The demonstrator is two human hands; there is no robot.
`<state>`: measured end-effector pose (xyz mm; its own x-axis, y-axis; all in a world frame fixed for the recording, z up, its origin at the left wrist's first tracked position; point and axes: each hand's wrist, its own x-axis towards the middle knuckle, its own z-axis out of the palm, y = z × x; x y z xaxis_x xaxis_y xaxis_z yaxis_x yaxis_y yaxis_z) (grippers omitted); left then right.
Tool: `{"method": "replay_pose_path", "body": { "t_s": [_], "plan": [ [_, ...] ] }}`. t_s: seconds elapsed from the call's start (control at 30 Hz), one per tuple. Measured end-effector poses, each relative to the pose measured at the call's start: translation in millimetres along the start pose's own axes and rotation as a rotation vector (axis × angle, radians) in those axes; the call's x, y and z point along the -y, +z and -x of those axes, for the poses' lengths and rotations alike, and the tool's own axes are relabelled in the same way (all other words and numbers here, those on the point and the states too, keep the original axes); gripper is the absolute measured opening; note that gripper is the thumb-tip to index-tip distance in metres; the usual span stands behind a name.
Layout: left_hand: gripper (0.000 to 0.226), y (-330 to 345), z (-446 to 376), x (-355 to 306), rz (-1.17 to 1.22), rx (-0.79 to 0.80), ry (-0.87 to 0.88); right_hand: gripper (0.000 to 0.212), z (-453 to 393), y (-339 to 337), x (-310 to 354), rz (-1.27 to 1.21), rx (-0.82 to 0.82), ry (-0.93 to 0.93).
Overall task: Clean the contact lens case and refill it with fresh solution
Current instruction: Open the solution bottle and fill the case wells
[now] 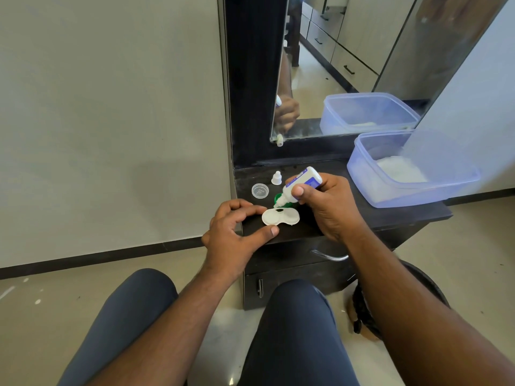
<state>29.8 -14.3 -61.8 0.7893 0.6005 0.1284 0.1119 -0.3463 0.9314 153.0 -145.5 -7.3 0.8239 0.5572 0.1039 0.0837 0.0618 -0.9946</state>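
Observation:
A white contact lens case lies open on the dark dresser top. My right hand grips a white solution bottle with a blue label, tipped nozzle-down over the case's left well. My left hand steadies the case, with index finger and thumb against its left end. A green lid lies just behind the case, partly hidden by the bottle. A clear lid and the bottle's small white cap stand further back.
A translucent blue plastic tub with white tissue inside sits at the back right. A mirror rises behind the top. Below are drawers with a metal handle. My knees are in front of the dresser.

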Motion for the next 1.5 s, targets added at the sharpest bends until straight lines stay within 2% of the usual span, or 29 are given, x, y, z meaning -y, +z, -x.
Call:
{"method": "replay_pose_path", "body": {
  "t_s": [0.1,0.4,0.53,0.7,0.97,1.07,1.33,1.5],
  "plan": [
    [0.042,0.1,0.6,-0.6,-0.006,0.006,-0.005,0.025,0.6,-1.1,1.3,-0.01,-0.022,0.011],
    [0.044,0.0,0.8,-0.9,-0.001,-0.003,-0.002,0.011,2.8,-0.5,0.7,0.08,0.086,0.017],
    [0.042,-0.4,1.3,-0.7,-0.005,0.001,0.001,0.028,2.4,-1.0,1.6,0.021,0.06,0.01],
    [0.04,-1.8,2.4,-4.0,-0.021,0.003,-0.008,0.055,-2.4,-8.8,0.8,-0.363,-0.098,0.075],
    [0.031,-1.9,3.3,-5.2,-0.041,-0.009,-0.012,0.024,1.0,-17.0,-0.5,-0.038,-0.099,0.062],
    [0.03,-2.5,3.5,-5.6,-0.06,-0.015,-0.006,0.028,1.3,-15.7,1.3,-0.052,-0.118,0.058],
    [0.028,-0.9,4.9,-5.6,-0.076,-0.033,0.014,0.014,5.3,-13.1,3.2,0.046,-0.134,0.053],
    [0.029,-1.9,6.2,-9.4,-0.092,-0.055,0.019,0.012,5.2,-11.5,1.8,0.106,-0.129,0.072]
  ]
}}
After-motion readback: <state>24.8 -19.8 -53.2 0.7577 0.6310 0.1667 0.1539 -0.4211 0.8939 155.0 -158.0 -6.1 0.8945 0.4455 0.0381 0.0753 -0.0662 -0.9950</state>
